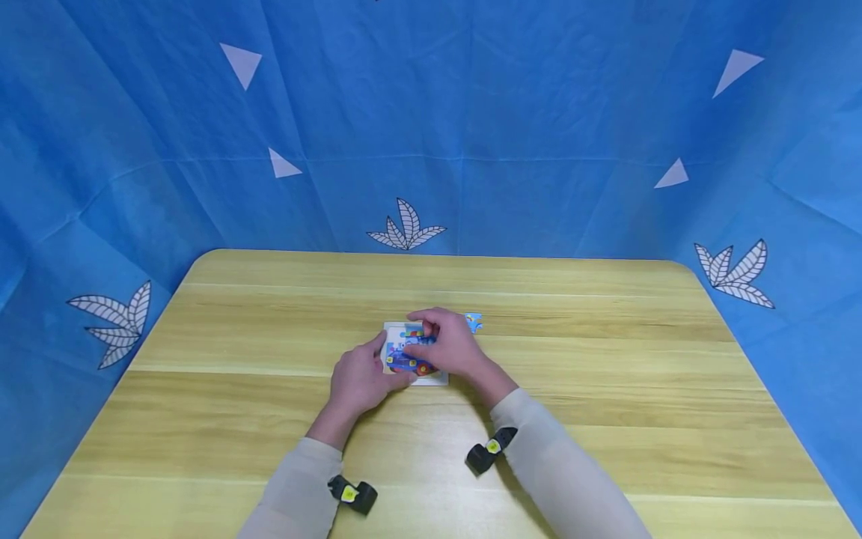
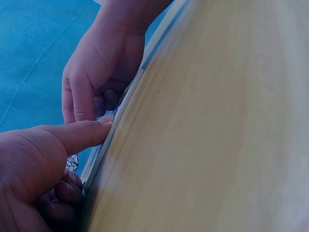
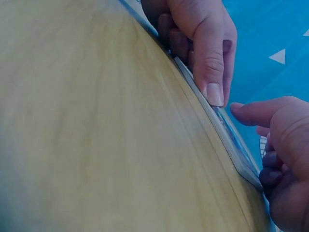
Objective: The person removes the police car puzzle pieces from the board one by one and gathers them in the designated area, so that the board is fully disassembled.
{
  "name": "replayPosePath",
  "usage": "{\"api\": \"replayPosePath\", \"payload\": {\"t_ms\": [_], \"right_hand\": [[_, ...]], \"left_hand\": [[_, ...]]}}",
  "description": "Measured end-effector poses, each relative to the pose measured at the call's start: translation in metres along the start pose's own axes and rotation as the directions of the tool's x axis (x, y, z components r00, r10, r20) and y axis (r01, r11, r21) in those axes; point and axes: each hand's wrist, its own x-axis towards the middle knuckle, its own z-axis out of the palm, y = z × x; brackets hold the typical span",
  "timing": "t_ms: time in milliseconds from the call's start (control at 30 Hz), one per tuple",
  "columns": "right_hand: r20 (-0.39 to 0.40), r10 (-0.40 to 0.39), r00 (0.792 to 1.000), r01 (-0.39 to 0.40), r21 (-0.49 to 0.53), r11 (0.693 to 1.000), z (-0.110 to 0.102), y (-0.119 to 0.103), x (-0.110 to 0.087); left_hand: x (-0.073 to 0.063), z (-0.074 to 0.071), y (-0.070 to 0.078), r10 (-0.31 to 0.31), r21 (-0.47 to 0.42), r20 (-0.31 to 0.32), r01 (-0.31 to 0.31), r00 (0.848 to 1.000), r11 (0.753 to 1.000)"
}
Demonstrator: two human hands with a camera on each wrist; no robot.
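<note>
A small jigsaw puzzle in a white-bordered tray lies on the table, showing a blue vehicle with red and yellow parts. My left hand grips the tray at its left side, thumb along the front border and fingers bent against the edge. Over the right half of the puzzle is my right hand. Its thumb reaches low across the picture, while the index finger arches toward the far border. I cannot tell whether a piece is between its fingers. In the right wrist view the right thumb is close over the tray.
A loose blue puzzle piece lies just beyond the right hand. The wooden table extends to both sides, with a blue patterned cloth hanging behind it. Each sleeve carries a black wrist camera.
</note>
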Motion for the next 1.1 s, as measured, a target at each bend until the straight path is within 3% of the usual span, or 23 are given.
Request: {"api": "replayPosePath", "payload": {"t_ms": [367, 1100], "right_hand": [[0.083, 0.055, 0.995, -0.052, -0.041, 0.998, -0.002, -0.003, 0.007], [0.231, 0.104, 0.967, -0.068, -0.16, 0.985, -0.004, -0.014, 0.011]], "left_hand": [[0.002, -0.002, 0.0, -0.001, 0.004, 0.001, 0.001, 1.0, 1.0], [0.002, 0.001, -0.003, 0.011, 0.002, -0.002, -0.011, 1.0, 1.0]]}}
